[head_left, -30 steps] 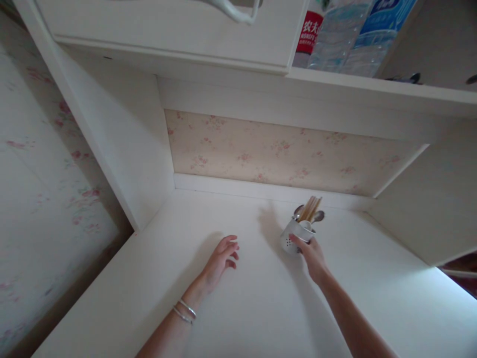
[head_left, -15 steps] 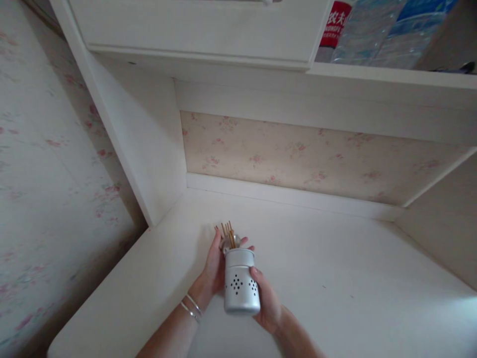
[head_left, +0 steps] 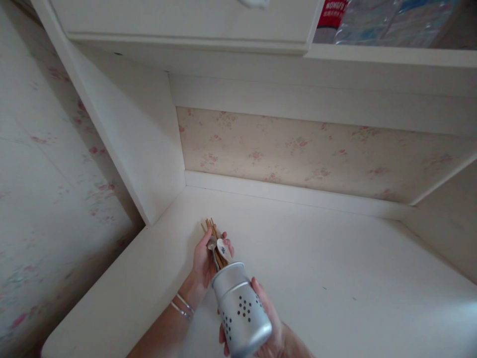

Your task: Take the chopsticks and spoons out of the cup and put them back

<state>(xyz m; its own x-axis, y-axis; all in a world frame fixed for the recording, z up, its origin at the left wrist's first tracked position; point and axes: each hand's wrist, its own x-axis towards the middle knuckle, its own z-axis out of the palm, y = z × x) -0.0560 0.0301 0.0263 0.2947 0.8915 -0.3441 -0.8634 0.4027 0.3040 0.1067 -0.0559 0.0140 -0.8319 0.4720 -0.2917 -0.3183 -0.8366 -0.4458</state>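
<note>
My right hand (head_left: pixel 271 318) is wrapped round a silvery metal utensil holder (head_left: pixel 238 291) with dotted holes, tipped so that its mouth points up and to the left, away from me. Out of that mouth come several wooden chopsticks (head_left: pixel 213 227), a metal spoon (head_left: pixel 211 243) and a white spoon (head_left: pixel 224 249) with a dark blue pattern. Around this bundle curls my left hand (head_left: pixel 201 261), just beyond the rim. The utensils' lower ends are hidden, by the holder at least in part. Two bangles (head_left: pixel 182 306) circle my left wrist.
Under everything spreads a white desktop (head_left: pixel 316 248) with a few small dark specks at the right. A white side panel (head_left: pixel 130 134) and flowered wallpaper (head_left: pixel 298 149) border it. Overhead are a drawer (head_left: pixel 186 20) and a shelf with clear plastic-wrapped bottles (head_left: pixel 372 25).
The holder has come closer to me and tilted, its base swinging right. More of the chopsticks and spoons shows beyond its rim. My left hand has shifted slightly left; the view has tilted a little.
</note>
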